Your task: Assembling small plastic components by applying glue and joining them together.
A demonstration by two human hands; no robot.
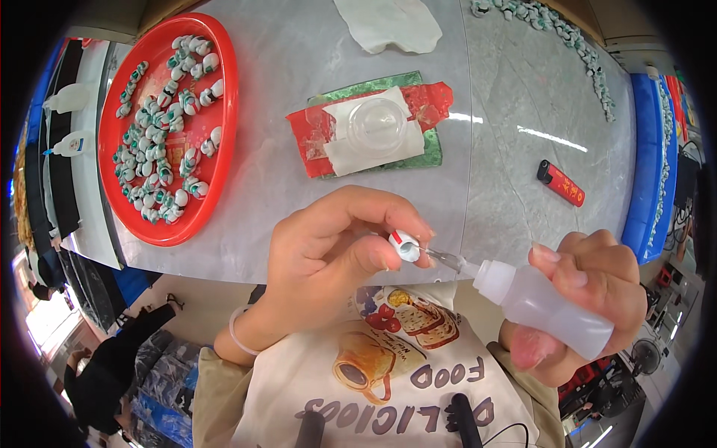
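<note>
My left hand (321, 257) pinches a small white hollow piece (404, 245) with a red stripe between thumb and fingers, its opening turned to the right. My right hand (579, 299) is wrapped round a translucent squeeze bottle (556, 312) with a white collar. The bottle's thin nozzle (448, 260) points left, and its tip is at or very near the piece's opening; whether it goes inside I cannot tell. Both hands are raised just over the table's near edge.
A red oval tray (230, 112) at the left bears many small white and green figures (153, 138). Ahead lie a clear round dish (376, 125) on white paper, red wrapping and a green slab (432, 149). A red lighter (562, 184) lies right; more figures (567, 41) line the far right.
</note>
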